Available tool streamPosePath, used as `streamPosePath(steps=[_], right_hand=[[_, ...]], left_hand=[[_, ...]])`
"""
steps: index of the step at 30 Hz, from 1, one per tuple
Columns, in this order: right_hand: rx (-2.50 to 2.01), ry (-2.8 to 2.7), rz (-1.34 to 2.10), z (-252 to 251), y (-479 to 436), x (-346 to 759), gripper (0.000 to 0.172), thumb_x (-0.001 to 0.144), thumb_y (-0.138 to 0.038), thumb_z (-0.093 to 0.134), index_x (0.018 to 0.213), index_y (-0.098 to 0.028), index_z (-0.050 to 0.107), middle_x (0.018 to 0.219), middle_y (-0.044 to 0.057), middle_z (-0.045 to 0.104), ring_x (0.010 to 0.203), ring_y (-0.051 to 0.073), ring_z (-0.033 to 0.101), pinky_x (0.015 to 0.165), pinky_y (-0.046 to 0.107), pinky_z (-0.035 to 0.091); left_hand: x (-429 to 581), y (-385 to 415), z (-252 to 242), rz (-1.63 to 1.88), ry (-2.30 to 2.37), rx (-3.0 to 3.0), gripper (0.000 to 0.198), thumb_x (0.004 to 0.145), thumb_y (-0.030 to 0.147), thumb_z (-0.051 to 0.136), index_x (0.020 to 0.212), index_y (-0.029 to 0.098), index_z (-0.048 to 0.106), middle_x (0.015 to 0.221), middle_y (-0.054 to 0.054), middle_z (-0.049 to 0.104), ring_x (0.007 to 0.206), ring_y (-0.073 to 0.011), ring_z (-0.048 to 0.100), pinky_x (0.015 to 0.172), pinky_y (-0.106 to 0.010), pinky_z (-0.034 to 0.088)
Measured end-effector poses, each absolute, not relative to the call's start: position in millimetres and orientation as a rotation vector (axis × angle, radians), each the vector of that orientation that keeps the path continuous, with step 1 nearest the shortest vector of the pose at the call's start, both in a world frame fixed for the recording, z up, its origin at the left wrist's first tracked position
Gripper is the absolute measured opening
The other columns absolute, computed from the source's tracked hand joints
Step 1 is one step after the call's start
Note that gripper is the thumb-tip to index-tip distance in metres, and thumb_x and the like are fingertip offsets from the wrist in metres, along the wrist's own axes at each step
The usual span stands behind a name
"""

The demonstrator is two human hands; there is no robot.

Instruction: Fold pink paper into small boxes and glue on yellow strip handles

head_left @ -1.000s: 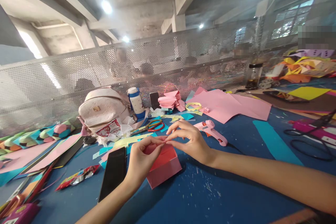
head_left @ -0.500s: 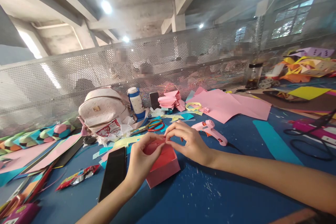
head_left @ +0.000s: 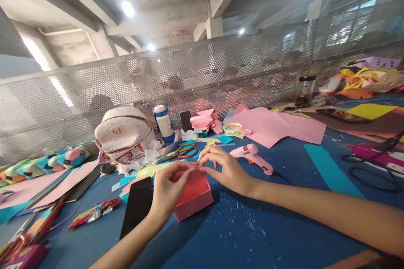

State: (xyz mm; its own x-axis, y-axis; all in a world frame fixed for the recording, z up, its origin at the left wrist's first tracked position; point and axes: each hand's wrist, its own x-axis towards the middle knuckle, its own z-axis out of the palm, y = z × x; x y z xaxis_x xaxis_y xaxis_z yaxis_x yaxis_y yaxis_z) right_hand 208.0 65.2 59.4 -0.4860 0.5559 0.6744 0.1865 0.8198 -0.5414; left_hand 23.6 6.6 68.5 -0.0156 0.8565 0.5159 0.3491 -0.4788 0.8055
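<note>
A small open pink paper box [head_left: 195,205] sits on the blue table between my forearms. My left hand [head_left: 170,180] reaches over its left side, thumb and fingers pinched on the pink paper at the far edge. My right hand [head_left: 222,168] comes from the right and pinches the same stretch of paper, its fingertips almost meeting the left ones. My fingers hide part of that far edge. Beyond my right hand lies a pink glue gun [head_left: 252,157]. A black phone [head_left: 137,206] lies beside my left wrist.
Scissors [head_left: 186,150], paper scraps, a white backpack [head_left: 126,128] and a water bottle [head_left: 163,123] stand or lie farther back. Large pink sheets [head_left: 277,124] spread to the right of them. A candy wrapper [head_left: 94,213] lies left. A perforated metal screen [head_left: 189,71] borders the table.
The box has shifted slightly to the left and away from me, its front edge a little higher. Both hands keep their pinch on the paper, with the left fingers slightly closer together.
</note>
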Motion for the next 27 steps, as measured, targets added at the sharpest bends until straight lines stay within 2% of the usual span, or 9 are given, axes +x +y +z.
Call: streamPosePath(steps=[3, 9, 15, 20, 21, 24, 27], right_hand=[[-0.54, -2.075, 0.507, 61, 62, 208, 0.005, 0.091, -0.019, 0.062, 0.086, -0.021, 0.064, 0.099, 0.002, 0.064, 0.097, 0.016, 0.056, 0.063, 0.024, 0.043], [-0.665, -2.009, 0.697, 60, 64, 207, 0.007, 0.088, -0.025, 0.065, 0.083, -0.021, 0.066, 0.084, -0.001, 0.07, 0.073, 0.013, 0.06, 0.062, 0.025, 0.043], [-0.659, -1.976, 0.739, 60, 64, 207, 0.006, 0.087, -0.024, 0.066, 0.085, -0.021, 0.07, 0.085, 0.001, 0.073, 0.073, 0.013, 0.062, 0.061, 0.025, 0.043], [-0.651, -2.045, 0.685, 65, 59, 208, 0.007, 0.085, -0.019, 0.065, 0.079, -0.018, 0.067, 0.079, 0.001, 0.069, 0.071, 0.013, 0.059, 0.057, 0.024, 0.041], [-0.639, -2.064, 0.676, 66, 58, 208, 0.007, 0.085, -0.018, 0.064, 0.079, -0.018, 0.066, 0.079, 0.001, 0.069, 0.073, 0.014, 0.058, 0.057, 0.024, 0.041], [-0.608, -2.113, 0.644, 67, 54, 208, 0.006, 0.085, -0.014, 0.062, 0.081, -0.019, 0.063, 0.08, 0.0, 0.066, 0.077, 0.014, 0.057, 0.058, 0.023, 0.041], [-0.615, -2.126, 0.651, 66, 50, 207, 0.006, 0.086, -0.015, 0.061, 0.083, -0.02, 0.061, 0.082, -0.002, 0.065, 0.072, 0.011, 0.055, 0.057, 0.022, 0.04]], left_hand=[[24, 6, 69, 1.523, 1.267, 1.816, 0.01, 0.081, 0.024, 0.066, 0.076, 0.018, 0.073, 0.081, -0.003, 0.077, 0.075, -0.0155, 0.072, 0.07, -0.018, 0.055], [23, 7, 68, 1.534, 1.251, 1.788, 0.01, 0.082, 0.026, 0.068, 0.08, 0.018, 0.074, 0.081, -0.004, 0.077, 0.076, -0.0169, 0.072, 0.069, -0.021, 0.056], [21, 8, 67, 1.571, 1.289, 1.804, 0.01, 0.08, 0.027, 0.069, 0.079, 0.018, 0.072, 0.078, -0.002, 0.075, 0.074, -0.0162, 0.071, 0.068, -0.021, 0.055], [19, 6, 72, 1.439, 1.413, 1.951, 0.02, 0.081, 0.023, 0.067, 0.1, 0.023, 0.073, 0.08, 0.0, 0.074, 0.077, -0.0175, 0.069, 0.076, -0.027, 0.053], [19, 5, 74, 1.404, 1.429, 2.001, 0.019, 0.08, 0.022, 0.067, 0.098, 0.024, 0.074, 0.081, 0.001, 0.074, 0.079, -0.0178, 0.069, 0.078, -0.028, 0.051], [17, 4, 80, 1.323, 1.468, 2.152, 0.006, 0.081, 0.023, 0.069, 0.078, 0.025, 0.074, 0.082, 0.002, 0.075, 0.082, -0.0188, 0.068, 0.081, -0.03, 0.047], [15, 2, 85, 1.292, 1.456, 2.213, 0.01, 0.084, 0.025, 0.067, 0.075, 0.025, 0.072, 0.079, 0.003, 0.074, 0.079, -0.0186, 0.066, 0.079, -0.031, 0.045]])
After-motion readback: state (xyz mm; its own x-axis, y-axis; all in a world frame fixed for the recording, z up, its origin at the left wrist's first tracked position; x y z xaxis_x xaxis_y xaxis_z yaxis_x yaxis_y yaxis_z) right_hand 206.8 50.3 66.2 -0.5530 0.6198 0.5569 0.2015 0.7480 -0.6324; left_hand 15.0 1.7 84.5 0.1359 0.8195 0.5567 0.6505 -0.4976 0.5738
